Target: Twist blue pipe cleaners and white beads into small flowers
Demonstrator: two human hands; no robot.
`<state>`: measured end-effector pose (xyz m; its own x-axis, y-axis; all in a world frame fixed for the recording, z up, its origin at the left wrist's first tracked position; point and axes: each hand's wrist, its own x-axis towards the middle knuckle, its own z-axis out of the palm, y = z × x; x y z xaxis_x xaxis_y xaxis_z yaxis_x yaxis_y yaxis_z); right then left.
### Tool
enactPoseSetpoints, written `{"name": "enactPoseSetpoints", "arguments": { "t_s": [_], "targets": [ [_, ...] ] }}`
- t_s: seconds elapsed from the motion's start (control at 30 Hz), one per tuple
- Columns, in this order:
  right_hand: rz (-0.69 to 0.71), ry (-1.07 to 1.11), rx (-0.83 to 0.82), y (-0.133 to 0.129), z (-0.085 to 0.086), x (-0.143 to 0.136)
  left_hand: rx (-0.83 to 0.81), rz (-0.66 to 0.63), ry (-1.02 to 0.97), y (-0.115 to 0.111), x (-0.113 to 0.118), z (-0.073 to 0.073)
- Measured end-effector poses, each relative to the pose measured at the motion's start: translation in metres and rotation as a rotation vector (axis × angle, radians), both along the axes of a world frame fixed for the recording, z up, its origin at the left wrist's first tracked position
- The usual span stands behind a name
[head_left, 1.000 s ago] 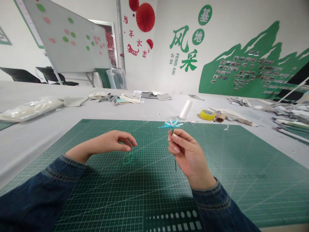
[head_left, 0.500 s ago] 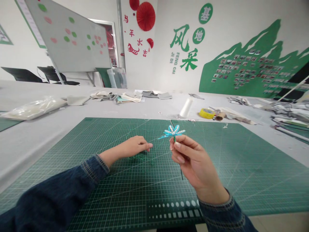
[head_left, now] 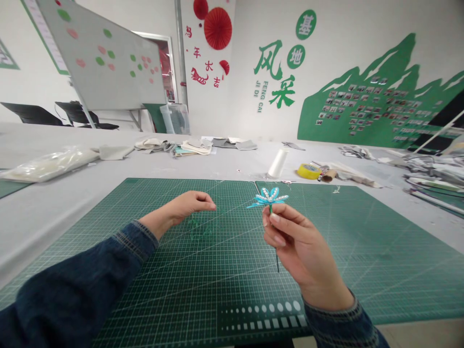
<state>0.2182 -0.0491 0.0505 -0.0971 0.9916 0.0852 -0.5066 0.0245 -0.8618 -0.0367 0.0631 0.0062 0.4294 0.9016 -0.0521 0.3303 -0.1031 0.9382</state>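
My right hand [head_left: 299,244] pinches a blue artificial flower [head_left: 270,195] by its green-wrapped stem, just below the petals. Rows of white pearl-like beads line the petals, and one narrow blue petal sticks out to the left. The dark lower stem pokes out beneath my fingers. My left hand [head_left: 184,209] is raised over the cutting mat [head_left: 174,280], left of the flower and apart from it. Its thumb and forefinger are pressed together; whatever they hold is too fine to make out. Below that hand, loose green strands [head_left: 199,227] lie on the mat.
Beyond the mat stand a white thread cone [head_left: 278,163] and a yellow tape roll [head_left: 309,171]. Fabric scraps [head_left: 195,146] lie along the table's far side. A plastic-wrapped bundle [head_left: 54,162] rests at the left, with more cloth and tubes at the right.
My left hand has moved left and slightly up, away from the flower. My right hand has shifted a little to the right with the flower in it.
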Motion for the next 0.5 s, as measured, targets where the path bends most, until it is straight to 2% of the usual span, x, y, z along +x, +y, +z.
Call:
{"name": "enactPoseSetpoints", "arguments": {
  "t_s": [0.13,0.23,0.4,0.5],
  "targets": [
    [-0.006,0.025,-0.005,-0.004,0.003,0.018,-0.133,0.174,-0.216,0.007,-0.04,-0.001],
    [0.061,0.08,-0.011,-0.002,0.007,0.026,-0.187,0.323,-0.32,0.019,-0.061,-0.004],
    [0.332,0.101,-0.012,-0.001,0.018,0.027,-0.247,0.522,-0.332,0.054,-0.076,-0.006],
    [0.411,0.068,0.028,-0.01,0.024,0.024,-0.276,0.598,-0.321,0.076,-0.077,-0.006]
  ]
}}
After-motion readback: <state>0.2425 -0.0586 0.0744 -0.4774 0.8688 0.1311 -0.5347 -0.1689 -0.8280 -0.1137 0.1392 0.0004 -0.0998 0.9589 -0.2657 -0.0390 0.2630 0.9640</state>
